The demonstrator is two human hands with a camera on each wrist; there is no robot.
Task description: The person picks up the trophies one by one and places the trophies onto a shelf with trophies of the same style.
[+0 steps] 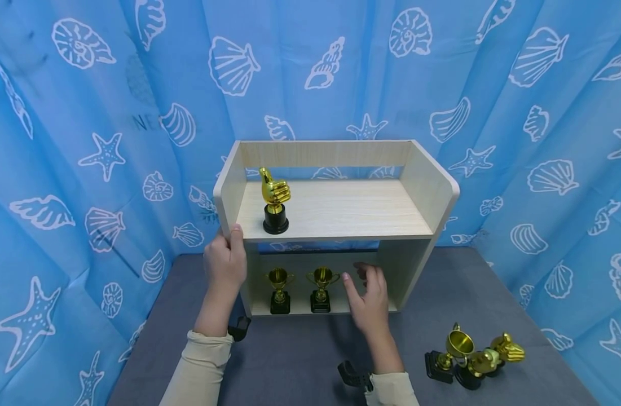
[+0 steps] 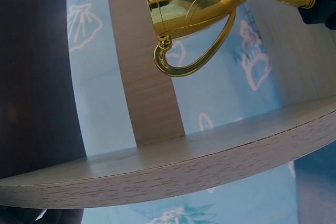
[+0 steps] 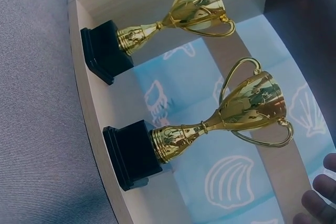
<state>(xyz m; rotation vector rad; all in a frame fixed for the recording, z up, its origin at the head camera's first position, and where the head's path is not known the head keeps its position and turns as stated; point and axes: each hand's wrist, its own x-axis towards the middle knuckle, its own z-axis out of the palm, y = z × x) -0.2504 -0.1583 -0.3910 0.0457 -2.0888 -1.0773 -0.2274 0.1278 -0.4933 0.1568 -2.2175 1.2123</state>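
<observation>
A light wooden two-tier shelf (image 1: 335, 238) stands on the table. My left hand (image 1: 226, 260) holds the edge of its left side panel, thumb at the front. Inside the lower tier, two gold cup trophies on black bases stand upright, the left trophy (image 1: 279, 290) and the right trophy (image 1: 321, 289). My right hand (image 1: 367, 293) is just right of the right trophy, fingers loosely bent and holding nothing. The right wrist view shows both, the nearer trophy (image 3: 247, 106) beside my fingertips (image 3: 324, 186). A gold thumbs-up trophy (image 1: 275, 200) stands at the upper tier's left.
On the grey table (image 1: 290, 366), a group of trophies sits at the right: a gold cup trophy (image 1: 459, 344) and a thumbs-up trophy (image 1: 506, 348) among them, close together. A blue shell-patterned curtain (image 1: 310, 67) hangs behind and at both sides.
</observation>
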